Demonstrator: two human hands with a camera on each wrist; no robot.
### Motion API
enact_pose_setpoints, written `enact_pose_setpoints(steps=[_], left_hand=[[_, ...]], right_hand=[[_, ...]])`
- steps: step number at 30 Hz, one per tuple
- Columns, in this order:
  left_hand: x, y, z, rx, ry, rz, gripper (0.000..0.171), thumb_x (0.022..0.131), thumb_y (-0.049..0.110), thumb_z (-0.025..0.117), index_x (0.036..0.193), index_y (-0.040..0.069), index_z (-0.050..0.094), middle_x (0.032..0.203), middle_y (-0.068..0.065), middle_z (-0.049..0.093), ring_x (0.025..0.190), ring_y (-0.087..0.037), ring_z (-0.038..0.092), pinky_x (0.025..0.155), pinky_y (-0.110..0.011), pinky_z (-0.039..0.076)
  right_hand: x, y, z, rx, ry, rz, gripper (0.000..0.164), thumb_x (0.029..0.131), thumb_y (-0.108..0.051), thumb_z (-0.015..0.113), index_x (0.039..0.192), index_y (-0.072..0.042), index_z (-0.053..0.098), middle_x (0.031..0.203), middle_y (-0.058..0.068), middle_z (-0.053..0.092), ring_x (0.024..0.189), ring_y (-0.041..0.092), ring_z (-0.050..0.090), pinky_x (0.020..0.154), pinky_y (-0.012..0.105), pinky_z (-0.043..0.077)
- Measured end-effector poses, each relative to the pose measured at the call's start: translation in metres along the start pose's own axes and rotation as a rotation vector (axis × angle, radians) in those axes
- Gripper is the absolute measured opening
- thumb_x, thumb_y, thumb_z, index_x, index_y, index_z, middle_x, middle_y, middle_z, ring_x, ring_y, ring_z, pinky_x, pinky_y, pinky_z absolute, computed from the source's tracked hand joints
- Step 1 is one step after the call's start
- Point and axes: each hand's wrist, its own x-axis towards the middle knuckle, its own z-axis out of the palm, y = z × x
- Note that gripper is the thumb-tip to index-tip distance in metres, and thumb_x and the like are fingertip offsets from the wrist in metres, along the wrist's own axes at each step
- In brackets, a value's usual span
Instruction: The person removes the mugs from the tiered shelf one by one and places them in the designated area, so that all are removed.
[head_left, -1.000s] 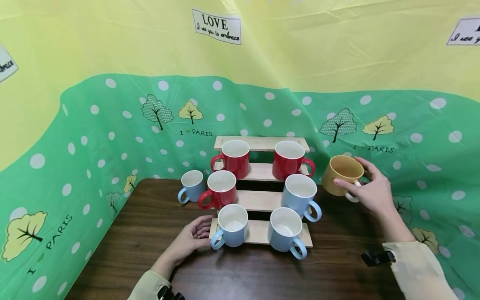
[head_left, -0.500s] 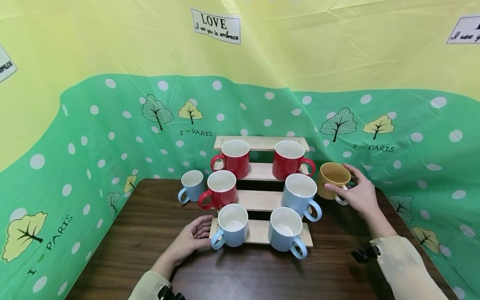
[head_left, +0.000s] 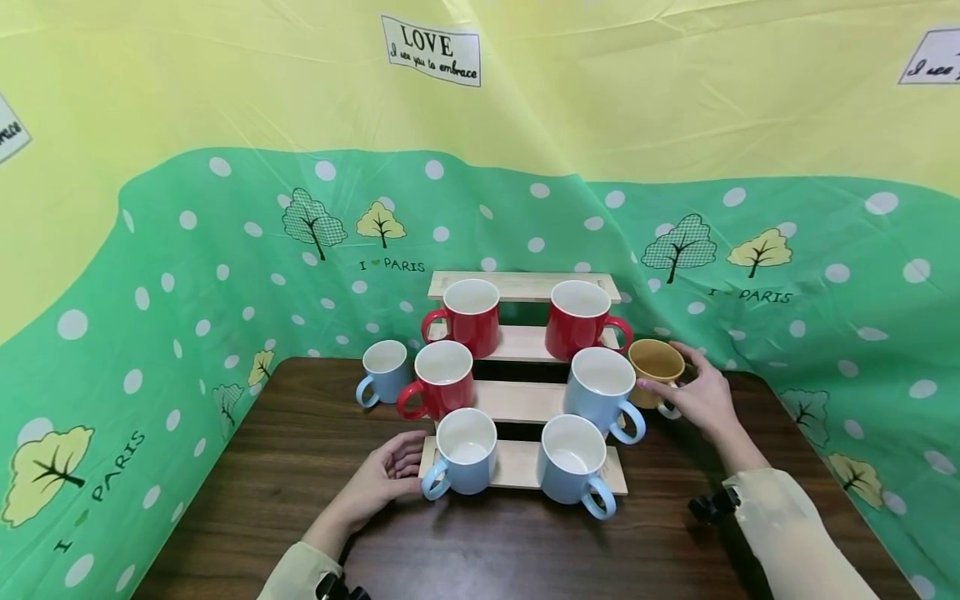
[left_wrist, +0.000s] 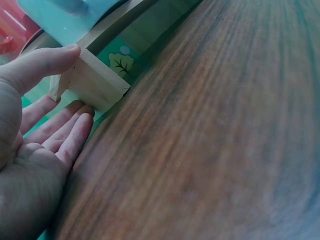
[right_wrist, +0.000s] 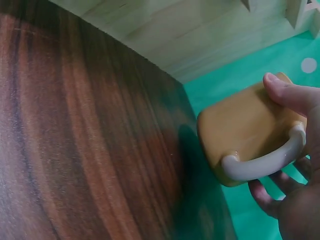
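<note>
In the head view my right hand (head_left: 703, 398) holds a yellow mug (head_left: 656, 362) with a white handle, close beside the right side of the tiered wooden rack (head_left: 522, 463). The right wrist view shows my thumb (right_wrist: 287, 93) on the mug's upper part, with the fingers on its far side and the pale handle (right_wrist: 265, 162) facing the palm. At the rack's front left corner, my left hand (head_left: 378, 479) touches the wood. Its thumb lies on the step's edge and its loosely bent fingers lie by the side panel (left_wrist: 97, 82).
Two red mugs (head_left: 471, 318) stand on an upper step. Below them are a red mug (head_left: 442, 379) and a light blue mug (head_left: 598, 385). The bottom step bears two light blue mugs (head_left: 465, 450). A smaller blue mug (head_left: 386, 372) stands left of the rack. Patterned cloth (head_left: 225, 250) hangs behind.
My right hand has brought the yellow mug leftward and down, in toward the rack's right side. My left hand has stayed at the rack's corner, and the other mugs stand unmoved.
</note>
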Motion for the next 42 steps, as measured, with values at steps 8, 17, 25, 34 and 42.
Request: enact_pose_setpoints(steps=[8,17,25,34,42], left_hand=[[-0.001,0.001,0.001,0.001,0.000,-0.011,0.080,0.096,0.003,0.082,0.163,-0.006,0.038,0.153,-0.029,0.055,0.130,-0.021,0.065,0.108,-0.027,0.054],[-0.002,0.001,0.001,0.002,-0.006,-0.002,0.081,0.096,0.004,0.082,0.163,-0.007,0.037,0.153,-0.030,0.055,0.129,-0.020,0.065,0.108,-0.027,0.054],[-0.002,0.001,0.001,-0.014,-0.016,0.022,0.080,0.096,0.001,0.081,0.162,-0.009,0.037,0.153,-0.030,0.055,0.128,-0.019,0.066,0.108,-0.028,0.054],[-0.001,0.002,0.000,-0.001,-0.009,0.011,0.080,0.096,0.003,0.081,0.162,-0.008,0.038,0.154,-0.031,0.055,0.129,-0.020,0.066,0.109,-0.028,0.054],[-0.001,-0.001,0.000,0.006,-0.005,0.008,0.079,0.096,0.003,0.081,0.162,-0.007,0.038,0.153,-0.030,0.055,0.129,-0.020,0.066,0.108,-0.028,0.054]], right_hand=[[0.000,0.007,0.007,-0.014,-0.020,0.006,0.109,0.088,-0.055,0.090,0.166,-0.002,0.038,0.151,0.036,0.050,0.122,0.050,0.055,0.086,0.048,0.059],[0.000,0.008,0.008,0.005,-0.041,0.017,0.110,0.087,-0.055,0.091,0.166,0.000,0.037,0.153,0.036,0.049,0.127,0.051,0.053,0.095,0.062,0.058],[0.000,0.006,0.004,0.019,-0.084,0.015,0.112,0.088,-0.051,0.091,0.168,0.001,0.032,0.153,0.037,0.048,0.128,0.052,0.052,0.093,0.059,0.056],[0.001,-0.004,-0.002,-0.004,-0.184,0.011,0.117,0.092,-0.055,0.086,0.168,0.007,0.022,0.158,0.040,0.040,0.138,0.057,0.045,0.108,0.076,0.046],[0.006,-0.010,-0.014,-0.046,-0.189,-0.007,0.120,0.092,-0.060,0.084,0.169,0.007,0.020,0.163,0.040,0.037,0.144,0.059,0.041,0.108,0.077,0.044]])
